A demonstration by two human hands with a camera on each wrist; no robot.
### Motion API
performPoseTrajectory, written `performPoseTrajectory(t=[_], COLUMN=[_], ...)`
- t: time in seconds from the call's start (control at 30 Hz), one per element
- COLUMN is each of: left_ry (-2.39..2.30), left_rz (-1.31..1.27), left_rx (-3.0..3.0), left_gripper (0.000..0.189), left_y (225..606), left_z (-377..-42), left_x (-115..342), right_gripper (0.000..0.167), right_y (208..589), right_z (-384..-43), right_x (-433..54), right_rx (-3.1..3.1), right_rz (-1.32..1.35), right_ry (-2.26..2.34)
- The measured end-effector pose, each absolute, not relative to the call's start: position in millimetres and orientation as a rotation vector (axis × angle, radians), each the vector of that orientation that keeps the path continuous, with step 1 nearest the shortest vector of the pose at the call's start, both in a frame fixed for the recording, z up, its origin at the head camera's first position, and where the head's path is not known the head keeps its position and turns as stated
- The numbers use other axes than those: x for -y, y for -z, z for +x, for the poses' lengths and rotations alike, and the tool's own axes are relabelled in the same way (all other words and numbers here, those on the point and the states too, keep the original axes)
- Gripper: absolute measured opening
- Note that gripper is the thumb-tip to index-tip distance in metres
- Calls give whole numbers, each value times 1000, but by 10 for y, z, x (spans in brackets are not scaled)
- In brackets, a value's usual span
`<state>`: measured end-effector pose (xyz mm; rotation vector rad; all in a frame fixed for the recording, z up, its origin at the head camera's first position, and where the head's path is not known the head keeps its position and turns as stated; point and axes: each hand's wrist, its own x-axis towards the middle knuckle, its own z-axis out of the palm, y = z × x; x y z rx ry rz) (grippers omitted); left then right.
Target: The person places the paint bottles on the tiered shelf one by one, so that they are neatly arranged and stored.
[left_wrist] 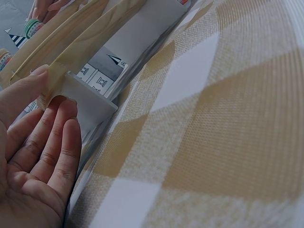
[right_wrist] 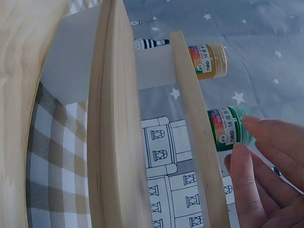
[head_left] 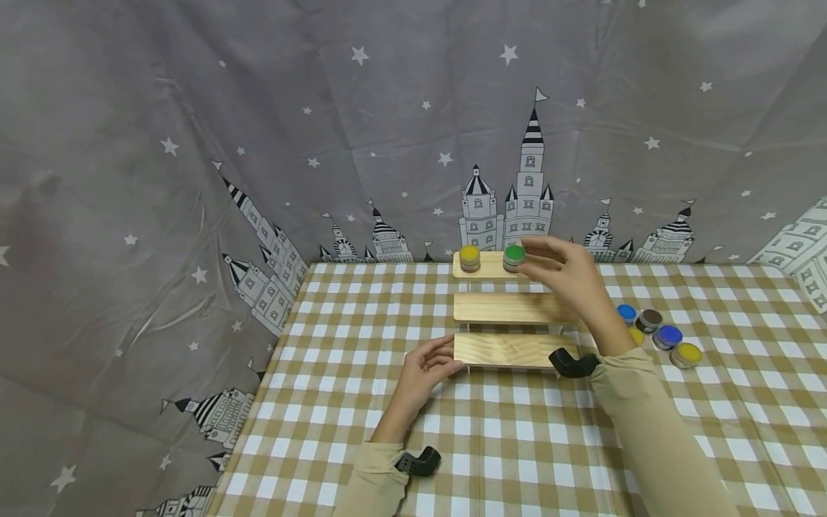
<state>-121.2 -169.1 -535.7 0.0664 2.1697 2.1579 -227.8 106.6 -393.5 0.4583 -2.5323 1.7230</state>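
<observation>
A small jar of green paint (head_left: 514, 257) stands upright on the top board of a three-step wooden display stand (head_left: 510, 350). My right hand (head_left: 565, 276) holds that jar at its lid, thumb and forefinger against the lid's side in the right wrist view. Left of it on the same board is a yellow paint jar (head_left: 469, 258). At the stand's lowest board, my left hand (head_left: 423, 370) grips the left end. The left wrist view puts the thumb (left_wrist: 33, 83) on top and the other fingertips beneath, beside the pale side support (left_wrist: 90, 97).
Right of the stand, several more paint jars sit on the checked tablecloth (head_left: 362, 402): a light blue jar (head_left: 626, 313), a brown jar (head_left: 649, 320), a blue jar (head_left: 667, 337) and yellow ones (head_left: 686, 355). A grey curtain (head_left: 388, 108) with castles hangs behind the table.
</observation>
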Motion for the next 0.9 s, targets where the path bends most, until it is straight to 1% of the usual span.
performPoseTrajectory(t=[0.33, 0.57, 0.9], left_ry=[-2148, -2148, -2161], left_rz=[58, 80, 77], left_rx=[-2174, -2181, -2166], left_gripper=[50, 51, 52], left_y=[5369, 5367, 5351], left_z=[-1215, -1213, -1213], left_x=[1694, 1692, 1688], right_gripper=[43, 42, 38], right_y=[3932, 3931, 3985], right_z=[-2177, -2084, -1957], right_x=[-1212, -1354, -1603], right_rx=[2532, 2573, 2526], right_rz=[460, 380, 354], right_ry=[-1635, -1542, -1459])
